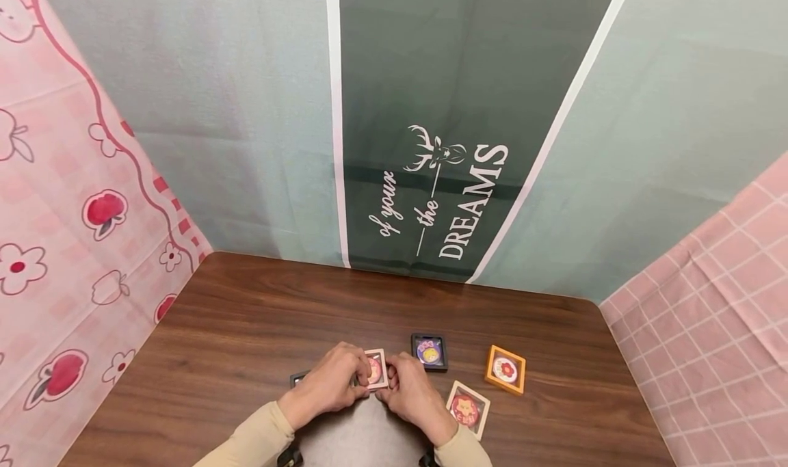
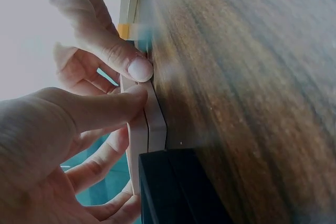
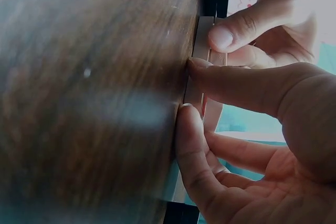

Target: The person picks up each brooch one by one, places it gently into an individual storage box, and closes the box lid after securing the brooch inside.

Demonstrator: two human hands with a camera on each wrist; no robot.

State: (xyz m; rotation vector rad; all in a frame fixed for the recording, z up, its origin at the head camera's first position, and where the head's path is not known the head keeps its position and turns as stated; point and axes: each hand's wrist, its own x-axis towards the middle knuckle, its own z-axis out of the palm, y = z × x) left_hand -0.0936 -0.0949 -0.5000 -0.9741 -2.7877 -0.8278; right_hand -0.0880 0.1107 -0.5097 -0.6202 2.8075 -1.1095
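A small square cream display frame (image 1: 377,369) with a round red badge behind its window lies low over the table between both hands. My left hand (image 1: 335,379) grips its left side, thumb on the near edge. My right hand (image 1: 411,390) pinches its right side and near corner. In the left wrist view, a seam runs along the edge of the pale frame (image 2: 156,121), between two layers. A narrow gap with a bit of red shows between the layers of the frame (image 3: 202,98) in the right wrist view. The fingers partly hide the frame.
A black frame (image 1: 297,378) lies partly hidden behind the left hand. To the right lie a black frame with a purple badge (image 1: 429,352), an orange frame (image 1: 506,370) and a cream frame with a red badge (image 1: 468,410). Curtains enclose the wooden table (image 1: 258,310).
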